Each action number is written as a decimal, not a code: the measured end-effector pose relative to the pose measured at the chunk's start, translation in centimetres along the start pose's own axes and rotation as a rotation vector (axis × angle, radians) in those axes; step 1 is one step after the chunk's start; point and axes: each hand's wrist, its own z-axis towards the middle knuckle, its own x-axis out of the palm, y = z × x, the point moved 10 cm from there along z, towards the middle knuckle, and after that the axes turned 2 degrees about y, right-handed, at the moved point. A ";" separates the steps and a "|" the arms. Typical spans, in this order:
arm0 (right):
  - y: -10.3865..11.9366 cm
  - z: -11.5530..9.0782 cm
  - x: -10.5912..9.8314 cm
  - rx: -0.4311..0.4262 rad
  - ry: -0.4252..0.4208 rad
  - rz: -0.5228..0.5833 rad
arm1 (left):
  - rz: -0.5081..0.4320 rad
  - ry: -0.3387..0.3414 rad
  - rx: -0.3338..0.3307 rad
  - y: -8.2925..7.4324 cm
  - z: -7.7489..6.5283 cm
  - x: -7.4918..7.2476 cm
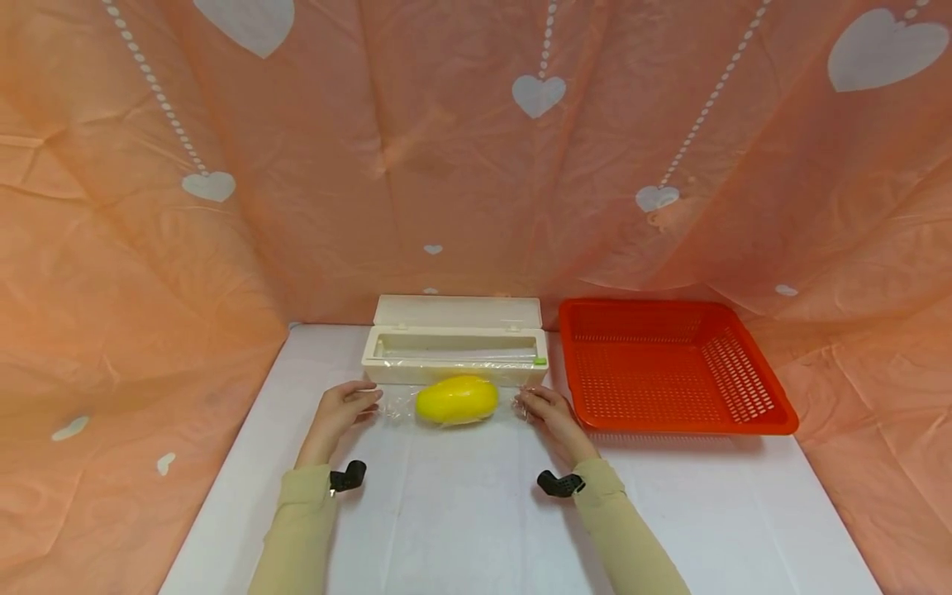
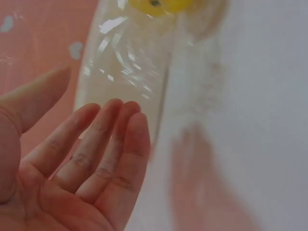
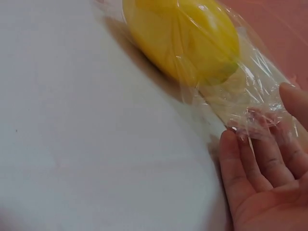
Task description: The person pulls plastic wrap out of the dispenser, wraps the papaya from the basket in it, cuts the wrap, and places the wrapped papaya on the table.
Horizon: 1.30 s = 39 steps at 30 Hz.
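A smooth yellow oval fruit, perhaps a melon or papaya, is wrapped in clear cling film just in front of a white film dispenser. Loose film sticks out at both of its ends. My left hand is beside the left end, palm facing inward, its thumb apart from the extended fingers. At the other end, the fingertips of my right hand touch the crumpled film, thumb held away. In the right wrist view, film partly covers those fingers. Neither hand pinches the fruit.
The dispenser's lid stands raised, and a green slider sits at its right end. A red perforated basket lies to the right, close to my right hand. Behind the white table hangs a pink cloth with hearts.
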 end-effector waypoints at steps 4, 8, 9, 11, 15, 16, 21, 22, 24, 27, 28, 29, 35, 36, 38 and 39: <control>0.0 0.0 0.0 0.017 -0.014 0.021 | -0.020 -0.015 0.027 -1.1 -0.3 0.1; 0.0 -0.1 0.0 0.034 -0.018 0.026 | -0.059 0.016 0.035 -2.3 -0.8 1.1; 0.0 -0.1 0.1 0.038 -0.018 0.026 | -0.065 0.029 0.039 -2.7 -0.8 1.4; 0.0 -0.1 0.1 0.045 -0.026 0.019 | -0.080 0.062 0.044 -3.4 -0.9 2.3; 0.0 0.0 0.2 0.041 -0.044 0.032 | -0.091 0.140 0.064 -4.4 -0.9 4.6; 0.0 0.0 0.2 0.039 -0.051 0.043 | -0.093 0.159 0.067 -4.5 -0.8 5.2; -0.1 0.3 0.0 0.041 -0.101 0.086 | -0.138 0.232 0.073 -4.7 -0.7 7.6; -0.2 0.3 0.0 0.044 -0.112 0.086 | -0.146 0.243 0.078 -4.8 -0.7 8.0; -0.2 0.4 -0.1 0.041 -0.122 0.071 | -0.172 0.261 0.082 -4.8 -0.7 8.6; -0.1 0.4 0.0 0.032 -0.119 0.072 | -0.212 0.298 0.083 -5.0 -0.7 9.4; 0.0 0.4 0.0 0.026 -0.114 0.067 | -0.228 0.313 0.083 -5.0 -0.8 9.6; 0.0 0.3 -0.1 0.027 -0.110 0.065 | -0.249 0.327 0.079 -5.0 -0.8 9.8; 0.0 0.1 -0.1 0.031 -0.064 0.067 | -0.293 0.384 0.064 -4.9 -0.8 10.6; 0.0 0.1 -0.1 0.033 -0.059 0.071 | -0.288 0.386 0.060 -4.8 -0.8 10.6; 0.0 0.1 -0.2 0.038 -0.060 0.072 | -0.278 0.385 0.045 -4.7 -0.8 10.7; 0.0 0.1 -0.2 0.040 -0.065 0.068 | -0.268 0.381 0.037 -4.6 -0.8 10.7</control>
